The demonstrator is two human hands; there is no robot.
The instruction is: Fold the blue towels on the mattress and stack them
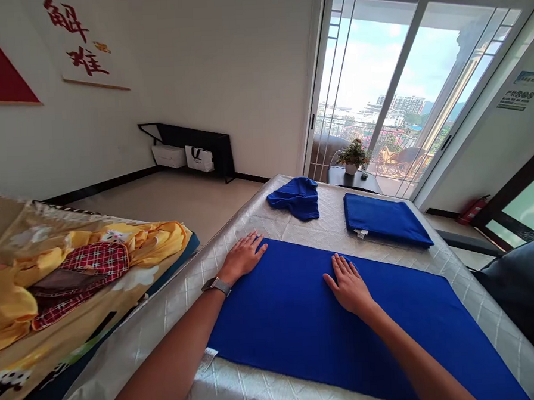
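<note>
A blue cloth (295, 318) lies spread flat in a long rectangle on the pale quilted mattress (254, 391), with a white label at its near left corner. My left hand (244, 256), a watch on its wrist, rests flat at the cloth's far left corner with its fingers stretched out. Flat on the cloth near its far edge, my right hand (350, 286) has its fingers extended and thumb apart. Beyond them are a small crumpled blue cloth (296, 197) and a neatly folded blue cloth (384, 218) with a white tag.
To the left is another bed with a patterned cover (137, 284), yellow clothing (157, 241) and a red plaid piece (95, 263). A black shelf (192, 135) stands by the wall. Past the mattress, a potted plant (353, 153) sits before the glass door. A black chair (522, 288) is at right.
</note>
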